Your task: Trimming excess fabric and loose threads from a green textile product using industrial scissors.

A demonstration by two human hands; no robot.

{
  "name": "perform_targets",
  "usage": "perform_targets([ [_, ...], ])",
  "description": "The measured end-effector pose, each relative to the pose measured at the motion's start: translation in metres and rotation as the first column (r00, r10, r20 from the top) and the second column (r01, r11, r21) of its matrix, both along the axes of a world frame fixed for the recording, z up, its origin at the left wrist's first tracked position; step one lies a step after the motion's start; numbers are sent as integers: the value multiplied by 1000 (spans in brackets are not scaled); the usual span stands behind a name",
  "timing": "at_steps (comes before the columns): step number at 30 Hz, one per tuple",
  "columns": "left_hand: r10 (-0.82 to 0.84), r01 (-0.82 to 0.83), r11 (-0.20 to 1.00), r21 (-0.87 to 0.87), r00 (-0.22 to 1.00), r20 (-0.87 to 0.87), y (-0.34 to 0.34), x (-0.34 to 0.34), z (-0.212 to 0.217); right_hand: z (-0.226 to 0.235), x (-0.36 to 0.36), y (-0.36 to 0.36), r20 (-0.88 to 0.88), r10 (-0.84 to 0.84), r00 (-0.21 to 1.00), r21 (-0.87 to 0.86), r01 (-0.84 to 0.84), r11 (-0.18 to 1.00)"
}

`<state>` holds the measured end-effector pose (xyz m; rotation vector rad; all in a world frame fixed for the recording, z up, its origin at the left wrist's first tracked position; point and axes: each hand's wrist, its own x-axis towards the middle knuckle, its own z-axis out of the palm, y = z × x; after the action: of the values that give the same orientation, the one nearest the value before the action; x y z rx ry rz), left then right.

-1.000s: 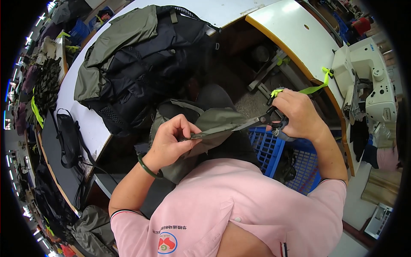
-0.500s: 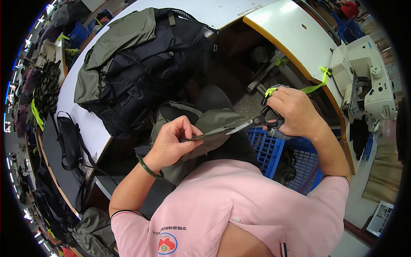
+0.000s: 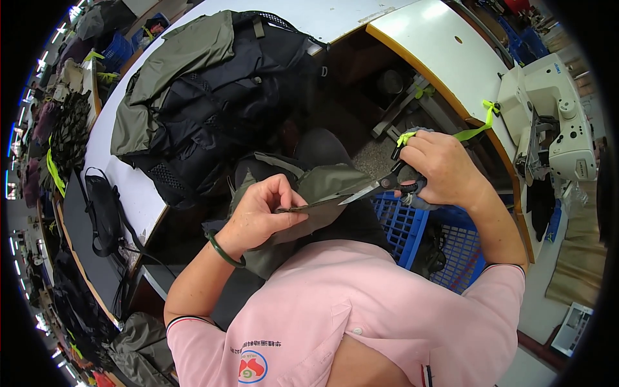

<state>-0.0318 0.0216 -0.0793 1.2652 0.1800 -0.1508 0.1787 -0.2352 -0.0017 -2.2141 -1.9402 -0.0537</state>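
Observation:
Over my lap hangs a piece of olive-green fabric point(image 3: 332, 177). My left hand point(image 3: 263, 209) pinches its edge between thumb and fingers. A pair of scissors point(image 3: 371, 189) with dark handles is in my right hand point(image 3: 440, 166), wrapped in grey cloth and a bit of neon-yellow ribbon. The blades point left and lie at the fabric's edge; whether they are cutting cannot be seen. Beyond my left hand, black and olive backpack pieces point(image 3: 219, 97) are heaped on the white table point(image 3: 138, 197).
A white sewing machine point(image 3: 558, 119) stands at the right on a white tabletop with a yellow edge point(image 3: 445, 39). Blue plastic baskets point(image 3: 403, 226) sit beside my lap, under my right arm. A black strapped pouch point(image 3: 103, 209) rests at the left, near other heaped fabric point(image 3: 142, 348).
The scissors and my right hand have shifted very slightly left. My left hand keeps its pinch on the fabric, whose raised edge has sunk a little.

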Motion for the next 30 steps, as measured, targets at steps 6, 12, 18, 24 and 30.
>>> perform_targets([
  [6,-10,10,1000,-17,1000,-21,1,1,0,-3,2,-2,-11,-1,1000,-26,1,1000],
  [12,-9,9,1000,-4,1000,-29,2,0,1,-8,5,-6,-42,-11,999,-27,10,1000],
  [18,-11,11,1000,-16,999,-41,1,1,1,-4,6,-6,-42,-26,999,-66,23,998],
  [24,-18,18,1000,-2,999,-45,-2,2,3,-6,5,-2,-87,14,996,-15,-15,1000],
  [30,-20,20,1000,-1,999,-47,-3,1,2,-10,3,3,-76,23,997,-29,-25,999],
])
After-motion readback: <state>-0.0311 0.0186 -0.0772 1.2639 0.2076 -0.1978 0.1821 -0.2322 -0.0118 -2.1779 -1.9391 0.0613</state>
